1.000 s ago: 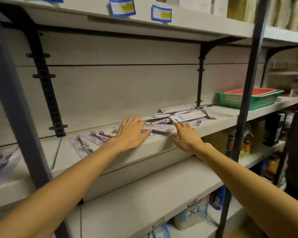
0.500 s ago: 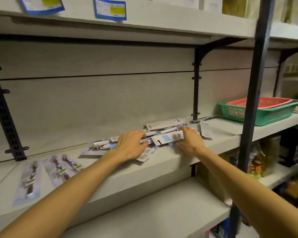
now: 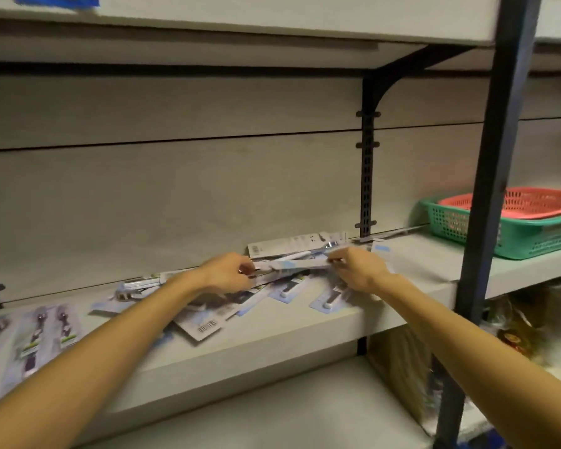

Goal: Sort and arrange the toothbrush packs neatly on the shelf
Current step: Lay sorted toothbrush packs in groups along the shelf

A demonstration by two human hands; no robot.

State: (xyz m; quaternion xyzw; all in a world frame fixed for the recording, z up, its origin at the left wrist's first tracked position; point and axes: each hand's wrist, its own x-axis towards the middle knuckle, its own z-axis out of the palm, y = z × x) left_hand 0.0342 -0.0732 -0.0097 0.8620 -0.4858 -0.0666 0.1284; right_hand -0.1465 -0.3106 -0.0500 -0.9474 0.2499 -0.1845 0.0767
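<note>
Both hands, left hand [image 3: 227, 276] and right hand [image 3: 358, 270], pinch opposite ends of a long white-and-blue carded toothbrush pack [image 3: 297, 263], seemingly lifted over the jumbled pile [image 3: 240, 303] mid-way along the grey shelf board's [image 3: 305, 328] front edge.

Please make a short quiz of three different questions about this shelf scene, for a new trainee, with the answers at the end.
1. True or false: both hands grip the same toothbrush pack above the pile.
2. What sits inside the green basket? A) a red basket B) a bottle C) toothbrush packs
3. Fill in: the packs laid out in a row lie to the ____ of the pile.

Key
1. True: the left hand holds one end and the right hand the other.
2. A: the red basket.
3. left
</note>
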